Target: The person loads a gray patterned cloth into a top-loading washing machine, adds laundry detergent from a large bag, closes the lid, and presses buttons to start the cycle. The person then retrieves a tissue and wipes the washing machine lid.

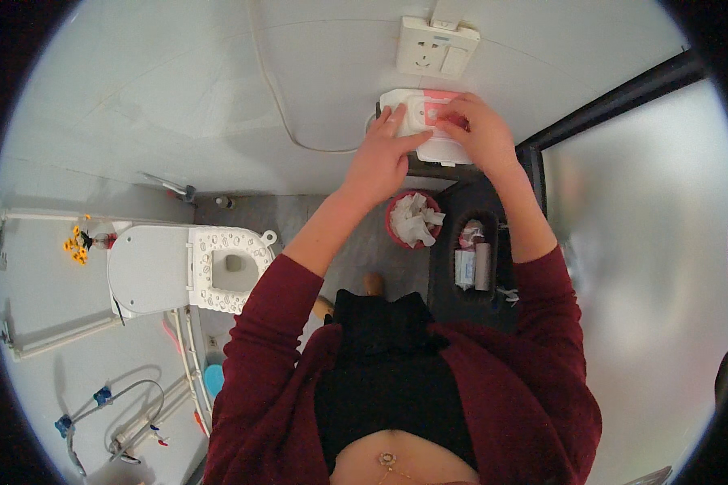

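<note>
A white box with a pink panel point(440, 97), possibly a tissue dispenser, sits close to the wall below a power socket. My left hand point(381, 154) lies on its white side with fingers spread, the index finger reaching toward the middle. On the pink part, the thumb and fingers of my right hand point(482, 130) are bent and drawn together. Whether they pinch something there is hidden by the fingers. A flap-like white edge point(446, 153) of the box shows between my hands, at the side nearer me.
A red bin point(389, 227) with crumpled tissue stands on the grey floor. Beside it, a dark basket point(474, 296) holds packets and a roll. The toilet point(151, 267) is at left, a socket point(438, 48) on the wall, a black-framed frosted panel point(649, 242) at right.
</note>
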Demonstrator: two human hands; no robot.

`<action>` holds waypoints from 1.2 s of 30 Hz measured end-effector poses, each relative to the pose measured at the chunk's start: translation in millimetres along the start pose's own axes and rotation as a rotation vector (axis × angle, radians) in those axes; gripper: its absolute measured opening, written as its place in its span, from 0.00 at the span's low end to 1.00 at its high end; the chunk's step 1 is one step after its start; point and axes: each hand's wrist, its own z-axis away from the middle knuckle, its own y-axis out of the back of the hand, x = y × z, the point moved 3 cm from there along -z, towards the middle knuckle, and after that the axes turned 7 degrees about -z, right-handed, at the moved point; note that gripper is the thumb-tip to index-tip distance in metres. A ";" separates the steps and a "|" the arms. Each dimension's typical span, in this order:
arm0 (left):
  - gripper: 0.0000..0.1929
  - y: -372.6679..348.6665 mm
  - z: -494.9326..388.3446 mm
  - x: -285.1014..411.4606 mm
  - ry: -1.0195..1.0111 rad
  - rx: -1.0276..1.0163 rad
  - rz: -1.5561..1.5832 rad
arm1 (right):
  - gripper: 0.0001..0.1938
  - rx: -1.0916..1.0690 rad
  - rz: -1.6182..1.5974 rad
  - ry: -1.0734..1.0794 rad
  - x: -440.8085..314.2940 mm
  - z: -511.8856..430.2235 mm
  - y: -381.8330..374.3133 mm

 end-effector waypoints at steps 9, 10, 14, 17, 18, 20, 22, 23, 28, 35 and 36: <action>0.31 0.6 -0.2 0.5 -0.024 0.019 -0.018 | 0.09 -0.023 -0.031 0.021 4.0 -2.7 1.2; 0.32 0.3 -0.3 0.3 -0.025 0.011 -0.020 | 0.09 -0.028 0.024 0.048 3.9 -3.3 1.2; 0.32 -0.8 -0.9 1.0 -0.028 0.023 0.008 | 0.12 -0.043 0.177 0.037 3.8 -8.2 0.9; 0.32 -3.5 1.2 -0.9 -0.020 0.029 -0.013 | 0.16 -0.045 0.300 -0.025 -12.3 -14.7 -6.0; 0.32 -3.5 1.0 -0.9 -0.017 0.026 -0.026 | 0.17 -0.043 0.352 -0.042 -18.8 -16.6 -8.0; 0.32 -3.5 0.6 -0.2 -0.010 0.018 -0.028 | 0.18 -0.023 0.383 -0.057 -18.4 -17.6 -11.7; 0.32 -0.3 1.2 1.9 0.001 0.006 -0.008 | 0.18 0.004 0.420 -0.055 -19.2 -17.4 -14.8; 0.32 -0.7 1.6 1.4 -0.003 0.007 -0.012 | 0.18 0.022 0.442 -0.047 -20.9 -16.1 -15.7; 0.32 0.8 0.8 3.5 -0.003 -0.001 -0.031 | 0.16 0.028 0.424 -0.051 -19.3 -14.0 -16.1; 0.32 -1.8 1.7 1.1 -0.015 0.020 -0.027 | 0.14 0.050 0.465 -0.075 -22.8 -15.2 -22.3; 0.32 -1.3 1.7 1.9 -0.014 0.019 -0.022 | 0.13 0.061 0.460 -0.075 -23.2 -15.1 -22.4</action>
